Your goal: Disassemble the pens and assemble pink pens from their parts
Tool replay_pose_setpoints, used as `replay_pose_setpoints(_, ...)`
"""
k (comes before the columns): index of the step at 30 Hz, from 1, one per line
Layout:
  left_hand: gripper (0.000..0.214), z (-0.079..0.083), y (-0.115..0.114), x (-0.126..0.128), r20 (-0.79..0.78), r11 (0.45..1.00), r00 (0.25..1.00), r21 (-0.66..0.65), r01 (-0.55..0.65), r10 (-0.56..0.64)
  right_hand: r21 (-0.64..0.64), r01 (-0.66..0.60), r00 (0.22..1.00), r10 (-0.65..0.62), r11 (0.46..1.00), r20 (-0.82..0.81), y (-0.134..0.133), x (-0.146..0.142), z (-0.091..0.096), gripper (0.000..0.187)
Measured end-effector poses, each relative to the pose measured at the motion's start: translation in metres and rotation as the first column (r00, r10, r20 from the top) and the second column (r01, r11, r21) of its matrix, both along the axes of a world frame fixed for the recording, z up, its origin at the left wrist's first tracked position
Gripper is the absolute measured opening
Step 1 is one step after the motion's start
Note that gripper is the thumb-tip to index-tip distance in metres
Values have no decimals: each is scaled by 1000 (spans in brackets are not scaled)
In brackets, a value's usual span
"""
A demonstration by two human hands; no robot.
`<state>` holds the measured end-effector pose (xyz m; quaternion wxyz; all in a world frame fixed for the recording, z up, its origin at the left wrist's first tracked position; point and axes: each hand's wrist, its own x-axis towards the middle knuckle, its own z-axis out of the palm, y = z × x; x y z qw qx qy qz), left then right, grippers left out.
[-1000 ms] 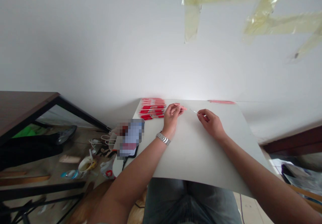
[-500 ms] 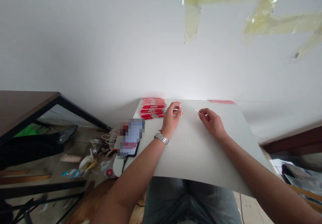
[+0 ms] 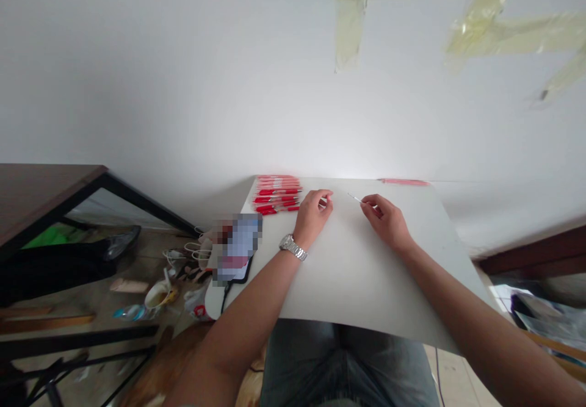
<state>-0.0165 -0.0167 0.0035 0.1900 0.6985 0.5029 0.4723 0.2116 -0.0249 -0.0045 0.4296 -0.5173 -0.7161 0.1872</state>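
My right hand (image 3: pixel 383 216) pinches a slim pale pen refill (image 3: pixel 353 198), its thin tip pointing up and left toward my other hand. My left hand (image 3: pixel 315 213), with a metal watch (image 3: pixel 293 246) on the wrist, has thumb and index finger pressed together; whatever lies between them is too small to make out. Beside it, several red pens (image 3: pixel 277 199) lie in a row along the table's left side. At the far back edge rest thin pink sticks (image 3: pixel 405 182), beyond my right hand. A gap separates the two hands.
A phone (image 3: pixel 240 245), partly blurred out, lies on the left edge of the white table (image 3: pixel 361 291) with a cable attached. The wall (image 3: pixel 229 77) stands right behind. Left of the table are a dark desk (image 3: pixel 50 181) and floor clutter, including a cup (image 3: pixel 156 295).
My left thumb and index finger have closed together, and that hand has shifted slightly. My right hand stays almost in place with the pen refill.
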Motion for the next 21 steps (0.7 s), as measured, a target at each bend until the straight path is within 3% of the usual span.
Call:
replay_pose_setpoints(3,18,-3,2,-2,-84,1000,996,-5,-23,23,2,-1,1000,1,1000,5,0,0,0,24)
replay_pose_setpoints(21,16,-12,6,-1,-164,1000,987,-27,-9,4,-4,0,1000,0,1000,27,-1,0,-1,21)
